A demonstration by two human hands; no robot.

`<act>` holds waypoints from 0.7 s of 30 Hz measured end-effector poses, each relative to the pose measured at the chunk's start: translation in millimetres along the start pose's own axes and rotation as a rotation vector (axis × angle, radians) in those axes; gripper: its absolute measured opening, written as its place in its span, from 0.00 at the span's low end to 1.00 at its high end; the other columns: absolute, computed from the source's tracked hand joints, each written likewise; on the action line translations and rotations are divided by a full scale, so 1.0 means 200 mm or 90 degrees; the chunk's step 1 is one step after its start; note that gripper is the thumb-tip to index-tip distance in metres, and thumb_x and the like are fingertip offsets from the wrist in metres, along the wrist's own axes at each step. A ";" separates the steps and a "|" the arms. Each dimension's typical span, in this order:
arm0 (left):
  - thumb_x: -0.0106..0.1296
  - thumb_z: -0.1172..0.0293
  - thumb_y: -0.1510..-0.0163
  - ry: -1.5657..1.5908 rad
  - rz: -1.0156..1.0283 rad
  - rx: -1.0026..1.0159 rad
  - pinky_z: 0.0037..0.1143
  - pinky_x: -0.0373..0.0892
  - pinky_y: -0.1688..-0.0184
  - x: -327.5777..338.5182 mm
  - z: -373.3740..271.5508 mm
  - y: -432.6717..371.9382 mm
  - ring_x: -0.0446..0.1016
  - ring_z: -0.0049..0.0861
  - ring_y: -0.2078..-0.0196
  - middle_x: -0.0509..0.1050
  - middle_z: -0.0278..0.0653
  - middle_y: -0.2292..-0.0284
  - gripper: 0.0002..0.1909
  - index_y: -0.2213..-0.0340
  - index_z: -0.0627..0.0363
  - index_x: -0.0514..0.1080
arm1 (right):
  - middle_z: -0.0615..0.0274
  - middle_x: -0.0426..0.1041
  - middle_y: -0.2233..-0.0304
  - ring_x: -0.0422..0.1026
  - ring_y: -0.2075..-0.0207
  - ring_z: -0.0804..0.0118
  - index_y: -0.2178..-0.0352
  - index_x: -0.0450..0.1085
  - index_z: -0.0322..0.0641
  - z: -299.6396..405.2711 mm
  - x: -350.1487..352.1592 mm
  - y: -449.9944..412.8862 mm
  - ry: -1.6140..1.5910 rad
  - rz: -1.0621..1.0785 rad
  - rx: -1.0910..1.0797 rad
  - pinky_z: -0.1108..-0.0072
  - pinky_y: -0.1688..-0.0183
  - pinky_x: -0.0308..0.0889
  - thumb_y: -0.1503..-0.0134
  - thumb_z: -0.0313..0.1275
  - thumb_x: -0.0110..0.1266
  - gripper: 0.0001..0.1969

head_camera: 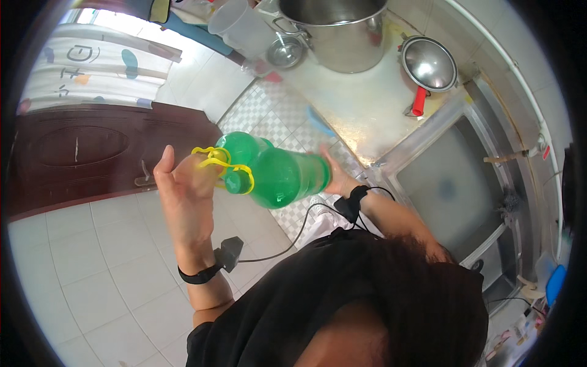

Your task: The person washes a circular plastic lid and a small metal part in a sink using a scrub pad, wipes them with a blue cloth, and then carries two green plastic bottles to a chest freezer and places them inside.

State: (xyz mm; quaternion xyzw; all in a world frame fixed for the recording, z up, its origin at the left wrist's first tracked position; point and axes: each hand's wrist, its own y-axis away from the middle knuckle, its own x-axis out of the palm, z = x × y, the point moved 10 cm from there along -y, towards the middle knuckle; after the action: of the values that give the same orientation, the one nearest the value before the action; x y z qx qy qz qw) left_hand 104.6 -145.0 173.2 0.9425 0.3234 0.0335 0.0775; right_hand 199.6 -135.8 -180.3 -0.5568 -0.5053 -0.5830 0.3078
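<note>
Two green plastic bottles lie tilted side by side in the air before me, the nearer green bottle (277, 176) overlapping the farther green bottle (239, 146). A yellow plastic carrying strap (229, 165) loops about their capped necks. My left hand (188, 192), palm towards the camera, has its fingers curled at the strap, with the thumb apart; the fingertips are partly hidden. At the base of the nearer bottle is my right hand (338, 173), pressed to its end, most of its fingers hidden behind it. Black bands with small cabled boxes sit on both wrists.
A worktop (321, 96) holds a large steel pot (346, 43), a small metal bowl (284, 52), a translucent plastic jug (240, 27) and a metal strainer (429, 64) with a red handle. A sink (451, 179) lies at right. A dark red door (91, 147) stands at left.
</note>
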 end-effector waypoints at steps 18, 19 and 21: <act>0.43 0.69 0.53 -0.380 0.088 -0.028 0.23 0.60 0.70 -0.52 0.25 -0.32 0.59 0.19 0.79 0.59 0.30 0.86 0.16 0.90 0.58 0.58 | 0.48 0.52 0.40 0.51 0.39 0.51 0.48 0.61 0.30 -0.18 1.21 -0.09 1.133 0.305 -0.586 0.63 0.40 0.50 0.40 0.46 0.42 0.29; 0.44 0.69 0.54 -0.363 0.124 -0.022 0.23 0.60 0.70 -0.51 0.24 -0.37 0.60 0.20 0.79 0.59 0.30 0.86 0.15 0.90 0.59 0.59 | 0.48 0.52 0.40 0.51 0.39 0.51 0.48 0.61 0.30 -0.15 1.19 -0.19 1.139 0.299 -0.587 0.63 0.40 0.50 0.40 0.46 0.42 0.29; 0.43 0.70 0.57 -0.322 0.139 0.001 0.23 0.61 0.68 -0.58 0.25 -0.47 0.62 0.22 0.78 0.60 0.32 0.86 0.14 0.90 0.60 0.58 | 0.47 0.54 0.41 0.53 0.41 0.47 0.46 0.58 0.32 -0.12 0.99 -0.45 1.414 0.097 -0.615 0.68 0.41 0.52 0.41 0.46 0.45 0.30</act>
State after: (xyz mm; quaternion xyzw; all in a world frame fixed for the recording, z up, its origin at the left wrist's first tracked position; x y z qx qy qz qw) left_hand -37.4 -149.2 107.3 0.9503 0.1903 -0.1947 0.1508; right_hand 69.9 -91.5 -9.2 0.1606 0.3376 -0.8516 0.3675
